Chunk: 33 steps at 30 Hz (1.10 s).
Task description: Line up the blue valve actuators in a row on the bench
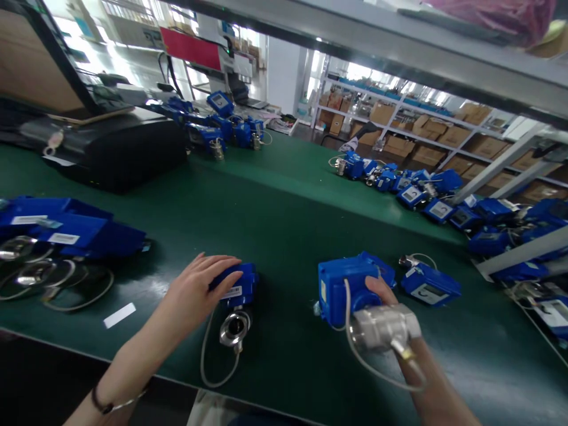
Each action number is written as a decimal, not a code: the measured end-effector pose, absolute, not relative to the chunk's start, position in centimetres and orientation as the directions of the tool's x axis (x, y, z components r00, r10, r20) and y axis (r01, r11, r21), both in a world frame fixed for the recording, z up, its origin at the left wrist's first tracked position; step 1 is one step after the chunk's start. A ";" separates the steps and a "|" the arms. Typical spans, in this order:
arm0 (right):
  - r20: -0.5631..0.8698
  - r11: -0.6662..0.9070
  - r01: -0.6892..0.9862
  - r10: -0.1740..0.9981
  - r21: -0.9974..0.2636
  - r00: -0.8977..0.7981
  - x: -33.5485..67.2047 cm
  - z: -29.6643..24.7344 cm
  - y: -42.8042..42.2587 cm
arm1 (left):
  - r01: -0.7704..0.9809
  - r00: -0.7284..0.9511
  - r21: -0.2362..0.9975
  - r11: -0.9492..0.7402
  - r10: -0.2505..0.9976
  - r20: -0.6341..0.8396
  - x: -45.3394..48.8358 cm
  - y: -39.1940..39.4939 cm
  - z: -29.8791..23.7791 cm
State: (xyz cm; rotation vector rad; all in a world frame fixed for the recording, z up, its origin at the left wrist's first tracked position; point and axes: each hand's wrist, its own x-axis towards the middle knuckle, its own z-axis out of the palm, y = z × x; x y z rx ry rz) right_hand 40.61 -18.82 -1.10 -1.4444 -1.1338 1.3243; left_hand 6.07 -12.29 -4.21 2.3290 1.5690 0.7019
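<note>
My left hand (195, 290) lies over a blue motorised valve (237, 287) on the green bench, fingers curved across its blue housing. That valve's steel fitting (235, 328) and grey cable point toward me. My right hand (386, 296) grips a second blue valve (348, 287) lifted just off the mat, its steel valve body (384, 328) covering most of the fingers. A grey cable loops from it across my wrist.
A further blue valve (430, 286) lies right of my right hand. Several more are piled at the left edge (57, 231), at the back (222, 127) and along the right (444, 201). A black machine (124, 151) stands back left. A white label (119, 315) lies near the front edge.
</note>
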 end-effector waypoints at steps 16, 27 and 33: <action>-0.108 0.391 0.867 0.891 -0.308 -0.440 28.3 -0.3 -12.7 | 0.824 0.493 0.098 -0.558 0.792 0.360 9.9 -11.5 -5.0; -0.058 -0.279 0.866 0.958 -0.415 0.281 45.9 -1.5 -15.4 | 0.834 0.466 0.112 -0.540 0.799 0.381 9.4 -11.2 -5.7; -0.166 -0.231 0.739 0.973 -0.633 0.162 48.7 -2.6 -16.4 | 0.836 0.438 0.176 -0.519 0.826 0.354 8.5 -10.3 -7.1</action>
